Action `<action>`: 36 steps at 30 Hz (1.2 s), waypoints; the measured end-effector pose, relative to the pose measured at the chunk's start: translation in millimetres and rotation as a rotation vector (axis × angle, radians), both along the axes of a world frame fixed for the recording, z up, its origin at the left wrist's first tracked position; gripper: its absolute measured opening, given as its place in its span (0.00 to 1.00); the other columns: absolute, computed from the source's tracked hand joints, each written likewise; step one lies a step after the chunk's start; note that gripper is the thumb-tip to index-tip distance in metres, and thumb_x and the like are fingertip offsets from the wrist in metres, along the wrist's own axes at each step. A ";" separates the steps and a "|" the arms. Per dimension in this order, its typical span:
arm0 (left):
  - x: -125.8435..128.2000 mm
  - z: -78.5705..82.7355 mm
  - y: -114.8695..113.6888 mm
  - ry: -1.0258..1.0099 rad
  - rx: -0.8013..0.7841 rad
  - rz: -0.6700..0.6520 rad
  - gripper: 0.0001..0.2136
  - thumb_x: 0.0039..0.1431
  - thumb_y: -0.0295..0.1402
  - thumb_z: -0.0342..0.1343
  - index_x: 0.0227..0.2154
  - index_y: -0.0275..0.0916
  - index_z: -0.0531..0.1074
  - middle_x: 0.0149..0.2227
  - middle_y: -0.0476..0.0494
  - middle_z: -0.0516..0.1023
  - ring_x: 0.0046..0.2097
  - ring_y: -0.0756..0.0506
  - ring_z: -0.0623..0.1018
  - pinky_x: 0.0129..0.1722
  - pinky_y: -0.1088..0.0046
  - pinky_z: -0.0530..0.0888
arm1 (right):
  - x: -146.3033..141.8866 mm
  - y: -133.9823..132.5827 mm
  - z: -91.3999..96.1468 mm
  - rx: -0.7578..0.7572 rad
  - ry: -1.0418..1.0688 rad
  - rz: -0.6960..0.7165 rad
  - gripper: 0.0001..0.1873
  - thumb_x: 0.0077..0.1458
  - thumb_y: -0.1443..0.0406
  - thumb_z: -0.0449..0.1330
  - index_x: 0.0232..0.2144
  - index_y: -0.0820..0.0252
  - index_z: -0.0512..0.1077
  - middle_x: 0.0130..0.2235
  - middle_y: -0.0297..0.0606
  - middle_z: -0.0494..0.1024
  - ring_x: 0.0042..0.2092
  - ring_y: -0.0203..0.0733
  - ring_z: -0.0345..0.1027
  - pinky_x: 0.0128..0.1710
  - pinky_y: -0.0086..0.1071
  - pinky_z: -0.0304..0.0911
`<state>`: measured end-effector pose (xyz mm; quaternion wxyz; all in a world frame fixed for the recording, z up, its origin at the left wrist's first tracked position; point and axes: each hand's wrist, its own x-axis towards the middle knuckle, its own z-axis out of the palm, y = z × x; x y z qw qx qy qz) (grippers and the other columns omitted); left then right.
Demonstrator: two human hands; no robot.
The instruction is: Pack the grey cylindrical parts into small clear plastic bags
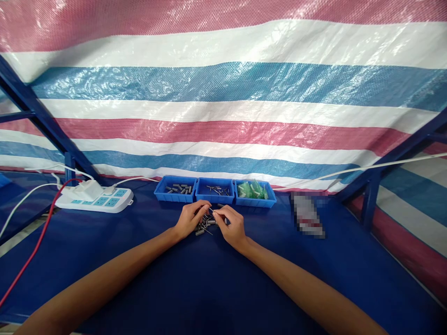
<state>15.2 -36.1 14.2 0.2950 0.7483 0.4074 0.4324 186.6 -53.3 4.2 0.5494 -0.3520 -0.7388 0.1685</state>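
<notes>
My left hand [190, 220] and my right hand [233, 226] meet above a small pile of metal parts [201, 229] on the blue table. Both are closed in a pinch, fingertips almost touching. A thin, light metal pin [211, 210] shows at the tips of my right thumb and forefinger, its end pointing toward the left fingertips. Whatever the left fingers pinch is too small and covered to make out. The pile holds short grey cylinders and thin pins, partly hidden by my hands.
Behind the hands stand three blue bins: one with grey cylinders [180, 188], one with thin pins [217, 190], one with green pieces [252, 189]. A white power strip [104, 201] with cables lies left. A blurred packet [308, 216] lies right. Striped sheeting [223, 83] hangs behind.
</notes>
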 end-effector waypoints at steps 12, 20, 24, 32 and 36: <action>-0.2 -1.8 0.3 0.030 0.019 -0.002 0.13 0.64 0.39 0.45 0.37 0.36 0.70 0.27 0.50 0.72 0.21 0.55 0.68 0.26 0.80 0.67 | -0.1 -0.1 2.4 -0.017 0.010 -0.034 0.08 0.58 0.66 0.54 0.31 0.60 0.73 0.25 0.35 0.69 0.26 0.35 0.62 0.28 0.29 0.59; 1.2 -1.1 -0.8 0.043 0.014 0.010 0.14 0.63 0.41 0.46 0.36 0.36 0.70 0.27 0.49 0.73 0.20 0.54 0.68 0.24 0.80 0.67 | 0.8 -1.2 6.5 -0.043 0.064 -0.073 0.08 0.58 0.65 0.54 0.32 0.60 0.73 0.28 0.36 0.72 0.28 0.35 0.64 0.30 0.30 0.61; 1.0 -1.8 -0.4 0.046 0.018 0.006 0.13 0.62 0.41 0.47 0.36 0.36 0.71 0.28 0.48 0.74 0.22 0.54 0.69 0.24 0.81 0.68 | 0.7 -1.8 7.2 -0.050 0.076 -0.070 0.09 0.59 0.65 0.54 0.33 0.60 0.73 0.28 0.37 0.72 0.28 0.36 0.64 0.30 0.30 0.62; 0.3 -0.8 -0.5 0.047 0.013 0.011 0.12 0.62 0.39 0.48 0.36 0.36 0.71 0.28 0.49 0.74 0.21 0.54 0.69 0.24 0.81 0.68 | 1.1 -0.5 5.2 -0.038 0.054 -0.041 0.08 0.58 0.66 0.54 0.34 0.60 0.74 0.29 0.37 0.71 0.29 0.36 0.65 0.30 0.30 0.62; -0.1 -0.7 -0.8 0.060 0.023 0.000 0.11 0.62 0.39 0.48 0.36 0.36 0.71 0.28 0.49 0.73 0.21 0.55 0.69 0.25 0.81 0.68 | 1.0 -1.1 5.5 -0.021 0.065 -0.045 0.07 0.58 0.67 0.55 0.34 0.60 0.74 0.29 0.37 0.72 0.29 0.36 0.65 0.30 0.30 0.62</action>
